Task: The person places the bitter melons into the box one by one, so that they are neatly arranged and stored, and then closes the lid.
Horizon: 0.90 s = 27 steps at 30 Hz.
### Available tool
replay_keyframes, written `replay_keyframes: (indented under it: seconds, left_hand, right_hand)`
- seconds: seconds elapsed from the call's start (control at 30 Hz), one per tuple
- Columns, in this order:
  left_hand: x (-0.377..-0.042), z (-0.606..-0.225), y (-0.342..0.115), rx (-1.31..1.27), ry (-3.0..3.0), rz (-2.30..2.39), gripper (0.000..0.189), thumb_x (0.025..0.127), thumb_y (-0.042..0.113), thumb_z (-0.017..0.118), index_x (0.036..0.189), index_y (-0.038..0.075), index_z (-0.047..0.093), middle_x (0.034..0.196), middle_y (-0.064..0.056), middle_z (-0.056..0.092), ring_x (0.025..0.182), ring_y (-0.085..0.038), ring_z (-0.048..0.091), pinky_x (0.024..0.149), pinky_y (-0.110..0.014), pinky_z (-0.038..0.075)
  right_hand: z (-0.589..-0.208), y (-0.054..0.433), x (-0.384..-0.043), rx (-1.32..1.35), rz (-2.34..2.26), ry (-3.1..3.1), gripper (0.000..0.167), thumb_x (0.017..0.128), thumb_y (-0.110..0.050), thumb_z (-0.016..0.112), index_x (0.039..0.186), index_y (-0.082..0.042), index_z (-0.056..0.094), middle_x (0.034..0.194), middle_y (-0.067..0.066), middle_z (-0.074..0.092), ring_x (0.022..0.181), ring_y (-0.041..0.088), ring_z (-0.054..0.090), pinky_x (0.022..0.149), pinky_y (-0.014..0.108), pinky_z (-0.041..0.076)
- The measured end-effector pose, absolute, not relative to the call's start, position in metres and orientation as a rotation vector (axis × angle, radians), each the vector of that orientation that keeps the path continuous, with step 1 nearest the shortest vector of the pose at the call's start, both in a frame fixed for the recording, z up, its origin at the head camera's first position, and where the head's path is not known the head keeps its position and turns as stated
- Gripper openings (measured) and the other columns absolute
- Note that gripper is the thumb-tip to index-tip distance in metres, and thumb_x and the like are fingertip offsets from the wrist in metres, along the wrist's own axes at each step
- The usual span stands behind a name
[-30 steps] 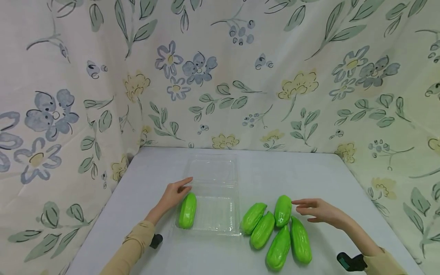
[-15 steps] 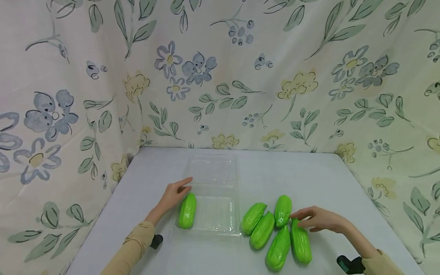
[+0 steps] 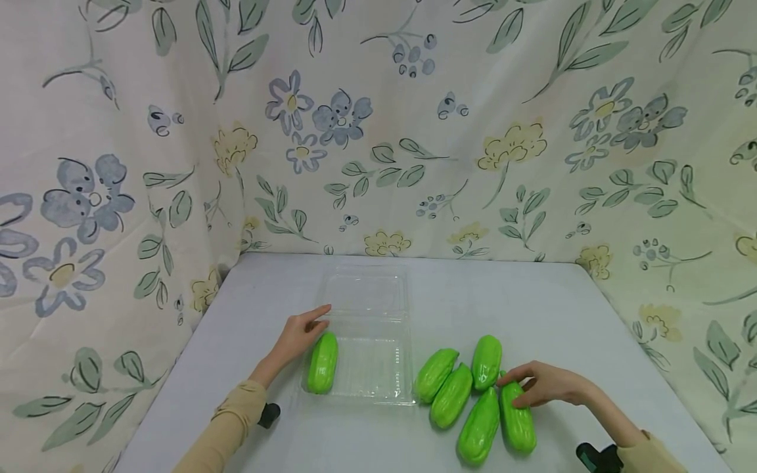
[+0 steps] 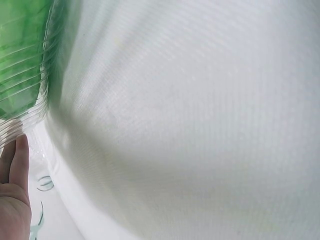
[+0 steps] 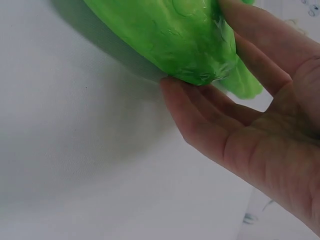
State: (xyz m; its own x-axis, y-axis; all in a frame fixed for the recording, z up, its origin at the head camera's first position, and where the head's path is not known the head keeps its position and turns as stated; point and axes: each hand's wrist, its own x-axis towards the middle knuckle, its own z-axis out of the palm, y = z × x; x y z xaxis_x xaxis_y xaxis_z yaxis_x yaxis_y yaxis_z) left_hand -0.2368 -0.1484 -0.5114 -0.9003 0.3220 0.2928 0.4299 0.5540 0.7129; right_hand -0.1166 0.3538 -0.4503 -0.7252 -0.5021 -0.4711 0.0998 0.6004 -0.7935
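Note:
A clear plastic clamshell box (image 3: 369, 399) lies unfolded on the table, its lid (image 3: 365, 289) laid back behind the base. One glossy green gourd (image 3: 322, 363) is in its left side. My left hand (image 3: 299, 334) rests at the box's left edge near the hinge; in the left wrist view, straight fingers (image 4: 20, 162) touch the ribbed wall. My right hand (image 3: 547, 385) holds the upper end of the rightmost green gourd (image 3: 519, 427). The right wrist view shows fingers and thumb around the end of that gourd (image 5: 175, 37).
Several more gourds lie grouped right of the box: one at the back (image 3: 487, 362), one at the front (image 3: 478, 430), and two beside the box, the nearer (image 3: 451, 397) and the farther (image 3: 436, 374). Floral cloth (image 3: 378, 164) hangs behind the white table (image 3: 497, 289).
My right hand has moved down from beside the back gourd to the rightmost gourd, its fingers closing around the upper end. The left hand and the box have stayed still.

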Motion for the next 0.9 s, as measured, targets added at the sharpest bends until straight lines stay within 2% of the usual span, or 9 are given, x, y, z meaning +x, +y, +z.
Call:
replay_keyframes:
  seconds: [0.07,0.27,0.4,0.5,0.6,0.73,0.8,0.9]
  left_hand:
    - [-0.2368,-0.5115,-0.1485,-0.652,-2.65,-1.27,0.038,0.092,0.014,0.063,0.129,0.005,0.059,0.07,0.003,0.057,0.056,-0.003,0.039,0.053,-0.019,0.038]
    - [-0.2369,-0.5113,-0.1483,-0.661,-2.651,-1.277,0.038,0.092,0.015,0.062,0.129,0.005,0.059,0.066,0.005,0.051,0.055,-0.002,0.037,0.052,-0.019,0.037]
    - [-0.2369,-0.5111,-0.1482,-0.659,-2.655,-1.274,0.038,0.092,0.015,0.062,0.129,0.004,0.059,0.064,0.005,0.049,0.055,-0.002,0.037,0.051,-0.019,0.036]
    - [-0.2367,-0.511,-0.1482,-0.658,-2.654,-1.268,0.038,0.092,0.015,0.063,0.129,0.004,0.059,0.072,0.001,0.058,0.055,-0.002,0.038,0.052,-0.019,0.037]
    - [-0.2364,-0.5111,-0.1482,-0.656,-2.658,-1.266,0.038,0.092,0.014,0.063,0.129,0.004,0.059,0.088,-0.007,0.068,0.056,-0.002,0.038,0.053,-0.019,0.038]
    - [-0.2363,-0.5112,-0.1483,-0.657,-2.657,-1.274,0.038,0.092,0.013,0.063,0.129,0.004,0.059,0.108,-0.014,0.069,0.057,-0.003,0.039,0.053,-0.019,0.038]
    - [-0.2364,-0.5113,-0.1483,-0.66,-2.653,-1.274,0.039,0.092,0.013,0.063,0.129,0.004,0.059,0.1,-0.014,0.07,0.056,-0.003,0.038,0.053,-0.019,0.038]
    - [-0.237,-0.5119,-0.1484,-0.667,-2.646,-1.265,0.038,0.092,0.013,0.063,0.129,0.004,0.059,0.082,-0.006,0.066,0.055,-0.002,0.037,0.052,-0.019,0.037]
  right_hand:
    - [-0.4509,0.3539,-0.1167,-0.325,-1.113,2.134,0.042,0.086,-0.015,0.07,0.123,0.001,0.061,0.134,0.037,0.042,0.104,0.03,0.058,0.073,0.032,0.053]
    - [-0.4497,0.354,-0.1168,-0.365,-1.103,2.136,0.042,0.087,-0.015,0.068,0.124,0.003,0.059,0.134,0.038,0.042,0.11,0.051,0.052,0.077,0.04,0.054]
    - [-0.449,0.3542,-0.1164,-0.368,-1.105,2.13,0.041,0.088,-0.014,0.068,0.124,0.004,0.059,0.134,0.039,0.041,0.109,0.054,0.051,0.078,0.043,0.054]
    - [-0.4489,0.3541,-0.1162,-0.362,-1.108,2.125,0.041,0.088,-0.013,0.068,0.123,0.004,0.059,0.135,0.039,0.041,0.11,0.054,0.051,0.078,0.043,0.054]
    - [-0.4491,0.3538,-0.1163,-0.37,-1.103,2.13,0.04,0.088,-0.013,0.067,0.123,0.004,0.059,0.134,0.039,0.04,0.109,0.054,0.051,0.077,0.042,0.053]
    - [-0.449,0.3528,-0.1163,-0.373,-1.092,2.141,0.039,0.087,-0.012,0.068,0.122,0.004,0.06,0.134,0.039,0.041,0.109,0.053,0.052,0.076,0.043,0.053]
    - [-0.4488,0.3526,-0.1162,-0.368,-1.086,2.145,0.04,0.087,-0.013,0.068,0.123,0.003,0.06,0.134,0.039,0.041,0.109,0.053,0.052,0.077,0.044,0.053]
    - [-0.4488,0.3524,-0.116,-0.368,-1.08,2.153,0.04,0.088,-0.013,0.068,0.123,0.003,0.06,0.135,0.039,0.04,0.109,0.054,0.052,0.077,0.045,0.053]
